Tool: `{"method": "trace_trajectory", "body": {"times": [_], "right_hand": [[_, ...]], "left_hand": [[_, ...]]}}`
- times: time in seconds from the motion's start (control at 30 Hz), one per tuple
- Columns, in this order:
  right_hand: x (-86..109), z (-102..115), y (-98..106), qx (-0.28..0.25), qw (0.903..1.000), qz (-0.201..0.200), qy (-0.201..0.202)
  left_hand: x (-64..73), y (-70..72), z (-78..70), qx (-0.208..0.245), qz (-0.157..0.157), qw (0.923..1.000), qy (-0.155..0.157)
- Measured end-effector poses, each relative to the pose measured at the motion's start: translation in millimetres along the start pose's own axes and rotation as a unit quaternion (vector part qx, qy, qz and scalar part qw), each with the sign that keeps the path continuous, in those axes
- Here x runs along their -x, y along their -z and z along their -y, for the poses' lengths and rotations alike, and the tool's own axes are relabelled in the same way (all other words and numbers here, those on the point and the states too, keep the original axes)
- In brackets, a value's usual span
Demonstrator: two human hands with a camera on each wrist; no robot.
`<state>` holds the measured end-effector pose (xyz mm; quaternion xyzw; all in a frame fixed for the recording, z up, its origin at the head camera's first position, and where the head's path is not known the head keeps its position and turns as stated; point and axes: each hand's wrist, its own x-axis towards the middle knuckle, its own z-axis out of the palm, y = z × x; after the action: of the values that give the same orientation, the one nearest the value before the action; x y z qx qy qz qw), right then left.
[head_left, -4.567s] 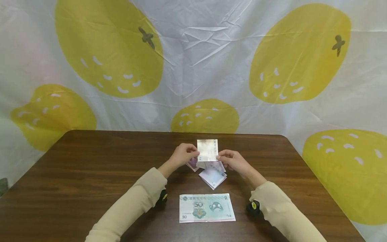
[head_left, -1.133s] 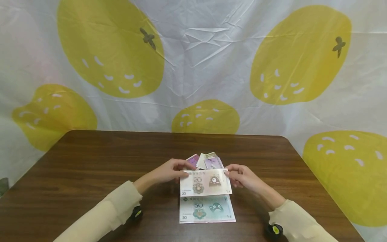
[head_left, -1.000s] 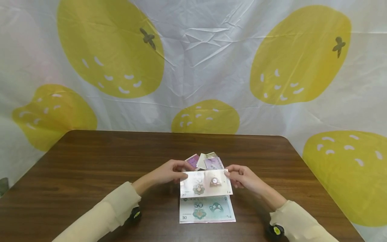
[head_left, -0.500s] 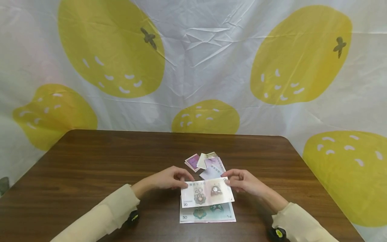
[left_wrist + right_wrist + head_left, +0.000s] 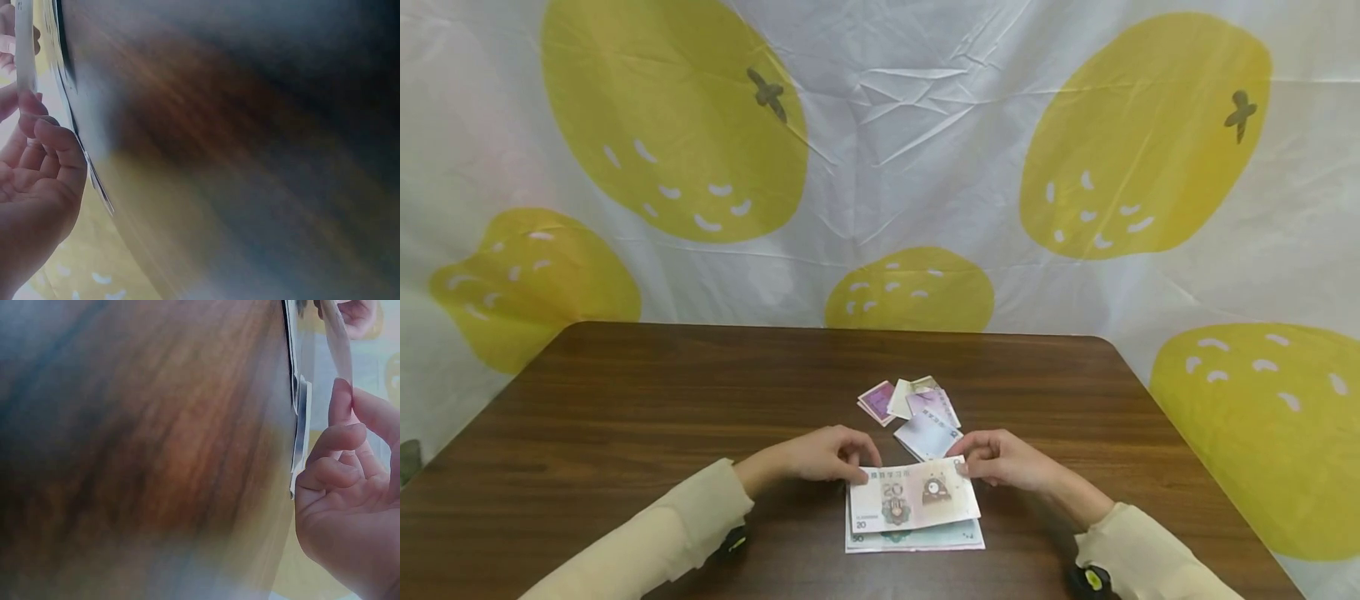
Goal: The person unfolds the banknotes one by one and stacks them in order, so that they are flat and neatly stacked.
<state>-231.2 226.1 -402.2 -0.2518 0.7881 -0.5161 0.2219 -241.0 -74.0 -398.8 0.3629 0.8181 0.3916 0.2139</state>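
Observation:
A pale pinkish play banknote [image 5: 916,497] marked 20 spans the space between both hands in the head view. My left hand [image 5: 822,455] pinches its upper left corner, and my right hand [image 5: 1011,460] pinches the upper right one. Beneath it lies a green banknote [image 5: 925,537] marked 50, mostly covered, on the table. Seen edge-on, the held banknote [image 5: 25,50] stands off the tabletop in the left wrist view, between thumb and finger of the left hand [image 5: 40,169]. The right wrist view gives the same pinch by the right hand [image 5: 356,469].
Just beyond the held note sits a folded bluish note [image 5: 927,433]. Behind it are a purple note [image 5: 878,402], a light purple note [image 5: 934,406] and a cream and olive note [image 5: 910,398], partly overlapping. A lemon-print cloth [image 5: 910,167] hangs behind the brown table [image 5: 700,375].
Both hands have brought the 20 note nearer the person and down over the 50 note, covering more of it. Earlier it was a folded piece held above the pile; it is now spread out.

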Motion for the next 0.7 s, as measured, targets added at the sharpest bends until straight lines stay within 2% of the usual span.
{"method": "trace_trajectory", "body": {"times": [0.17,0.33,0.7], "right_hand": [[-0.8,-2.7,-0.1,0.012,0.9997,0.018,0.012],[-1.3,-4.6,-0.8,0.024,0.9990,0.031,0.020],[-2.1,-1.8,-5.2,0.053,0.9983,0.021,0.014]], "left_hand": [[0.5,-2.3,-1.3,-0.001,0.007,1.0000,-0.003],[0.0,-5.2,-0.3,-0.023,0.012,0.9997,-0.002],[0.1,-9.1,0.3,-0.074,0.004,0.9971,-0.017]]}}
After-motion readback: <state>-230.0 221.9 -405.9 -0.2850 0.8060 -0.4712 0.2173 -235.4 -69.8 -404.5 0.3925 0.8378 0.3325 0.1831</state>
